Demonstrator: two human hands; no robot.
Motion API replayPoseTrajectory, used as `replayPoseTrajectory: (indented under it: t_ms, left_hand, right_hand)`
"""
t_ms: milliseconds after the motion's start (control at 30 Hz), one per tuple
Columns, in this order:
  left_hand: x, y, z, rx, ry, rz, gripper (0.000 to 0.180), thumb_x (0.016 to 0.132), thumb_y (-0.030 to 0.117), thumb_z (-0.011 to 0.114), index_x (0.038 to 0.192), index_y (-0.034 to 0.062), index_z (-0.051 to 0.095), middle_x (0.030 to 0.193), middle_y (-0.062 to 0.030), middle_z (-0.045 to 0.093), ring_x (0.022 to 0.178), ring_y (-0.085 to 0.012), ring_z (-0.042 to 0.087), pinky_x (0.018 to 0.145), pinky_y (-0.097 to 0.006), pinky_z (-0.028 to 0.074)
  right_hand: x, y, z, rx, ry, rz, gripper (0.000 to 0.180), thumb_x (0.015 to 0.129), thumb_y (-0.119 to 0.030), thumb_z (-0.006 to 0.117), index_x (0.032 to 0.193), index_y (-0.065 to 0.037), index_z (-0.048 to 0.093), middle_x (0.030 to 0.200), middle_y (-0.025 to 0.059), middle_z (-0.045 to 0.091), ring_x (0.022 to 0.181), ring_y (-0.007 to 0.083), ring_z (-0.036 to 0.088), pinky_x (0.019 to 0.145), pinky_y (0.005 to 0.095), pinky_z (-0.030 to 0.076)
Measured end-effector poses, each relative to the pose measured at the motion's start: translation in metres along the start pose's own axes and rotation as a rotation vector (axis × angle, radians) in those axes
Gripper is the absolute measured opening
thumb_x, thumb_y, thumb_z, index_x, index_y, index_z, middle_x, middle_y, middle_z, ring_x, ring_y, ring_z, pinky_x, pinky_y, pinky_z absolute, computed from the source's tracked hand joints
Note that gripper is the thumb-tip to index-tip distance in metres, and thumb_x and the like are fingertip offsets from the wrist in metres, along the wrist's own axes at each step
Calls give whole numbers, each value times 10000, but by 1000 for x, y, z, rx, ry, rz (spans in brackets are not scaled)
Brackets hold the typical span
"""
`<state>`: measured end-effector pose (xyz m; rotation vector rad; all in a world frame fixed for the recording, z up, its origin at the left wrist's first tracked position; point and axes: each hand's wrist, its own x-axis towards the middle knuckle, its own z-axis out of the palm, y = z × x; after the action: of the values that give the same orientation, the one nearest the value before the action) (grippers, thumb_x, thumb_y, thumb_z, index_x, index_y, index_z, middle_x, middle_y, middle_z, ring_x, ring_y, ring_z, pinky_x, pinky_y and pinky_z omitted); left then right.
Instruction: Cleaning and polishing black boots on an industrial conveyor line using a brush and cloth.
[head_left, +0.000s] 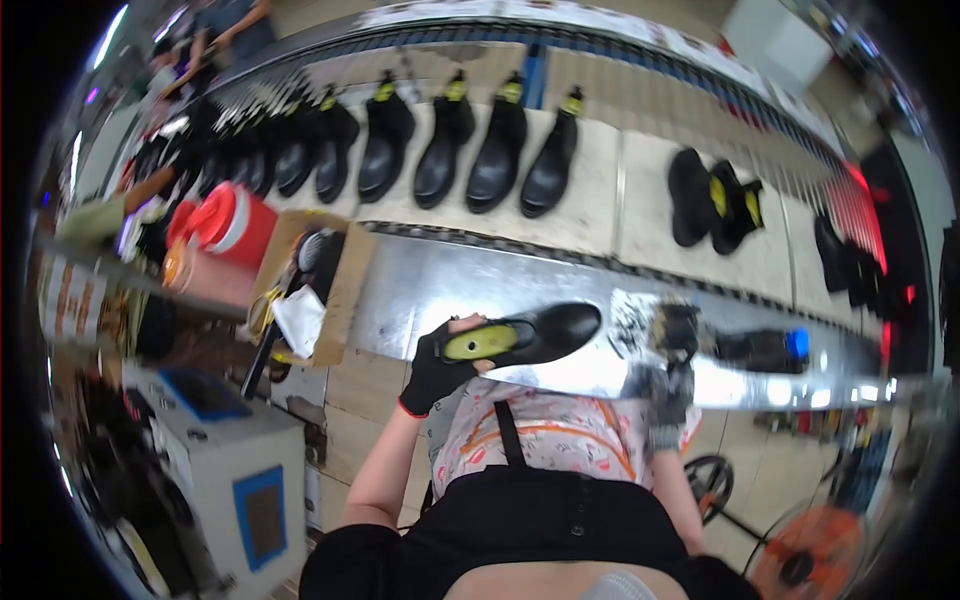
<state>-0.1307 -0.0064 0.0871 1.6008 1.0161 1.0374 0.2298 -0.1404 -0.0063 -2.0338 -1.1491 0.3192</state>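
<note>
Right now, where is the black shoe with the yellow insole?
In the head view, the black shoe is at centre, held by the left hand over the shiny metal bench.

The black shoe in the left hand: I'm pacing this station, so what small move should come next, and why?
Probably bring the right hand with its dark tool across to the black shoe. The gloved left hand grips the shoe at its heel end, yellow insole up, over the shiny metal bench, while the blurred right hand is off to the side, apart from it.
</note>
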Motion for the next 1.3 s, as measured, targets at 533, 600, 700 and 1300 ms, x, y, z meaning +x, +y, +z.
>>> replayPoseTrajectory:
  t_ms: [533,600,700,1300]
  left_hand:
    - [271,18,136,9,123,-48,494,621,205,818,1015,-37,644,873,-89,673,790,-139,610,725,-285,479]
    - [295,21,184,8,333,-2,446,641,214,795,988,-19,640,887,-112,676,802,-202,633,734,-319,487]
    - [315,-17,243,195,489,54,486,659,246,779,1038,0,601,910,-136,669,817,-264,640,745,-343,493]
    - [355,-118,139,435,271,-172,906,690,425,748,1349,-41,335,1287,-246,495,1210,-355,475,1007,-375,376]
  right_hand:
    - [-5,34,18,-244,97,-65,384,827,-340,611,1016,-9,559,883,173,559,820,339,547,729,429,445]
    - [-6,28,16,-202,63,-23,451,836,-346,595,1136,-15,533,950,178,555,866,344,543,753,437,442]
    - [-6,24,16,-279,26,-77,492,862,-296,565,1271,-36,483,962,200,587,868,357,558,747,456,463]
    - [-6,21,9,-194,-46,-16,449,860,-301,562,1193,-12,474,954,210,526,867,378,529,747,452,429]
